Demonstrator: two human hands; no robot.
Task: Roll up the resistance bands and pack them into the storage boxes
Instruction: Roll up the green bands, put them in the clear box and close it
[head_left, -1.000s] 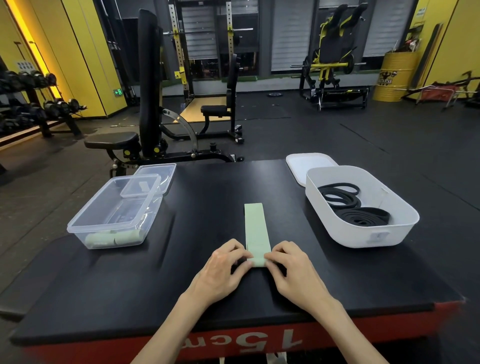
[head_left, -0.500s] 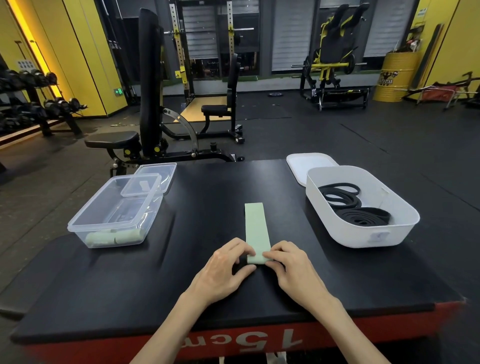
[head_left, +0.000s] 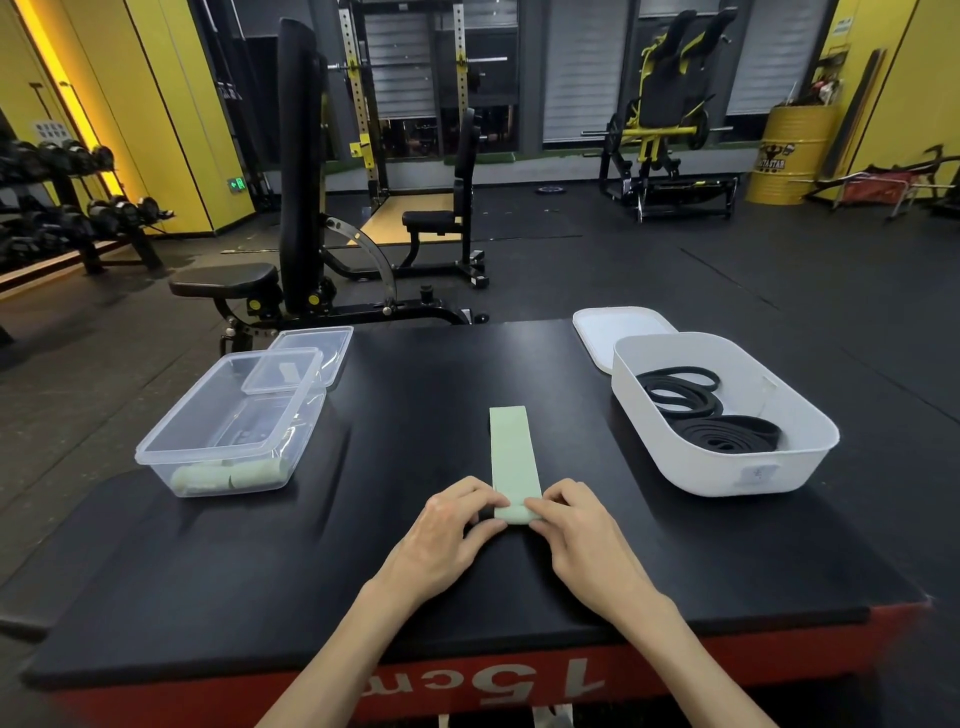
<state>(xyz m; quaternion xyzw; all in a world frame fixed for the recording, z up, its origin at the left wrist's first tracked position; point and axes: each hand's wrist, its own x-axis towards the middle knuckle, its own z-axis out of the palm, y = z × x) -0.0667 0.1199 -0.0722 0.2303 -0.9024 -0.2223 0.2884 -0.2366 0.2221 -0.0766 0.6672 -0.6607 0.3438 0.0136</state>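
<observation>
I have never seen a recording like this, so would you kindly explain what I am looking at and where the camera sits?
There is no machine here. A person works with two bare hands, and the picture comes from a wide-angle camera worn on the head, looking forward and down. The left hand and the right hand pinch the rolled near end of a flat pale green resistance band. The band lies on a black-topped platform in a gym. On the left stands a clear plastic box with rolled green bands inside. On the right, a white plastic tub holds coiled black bands.
</observation>
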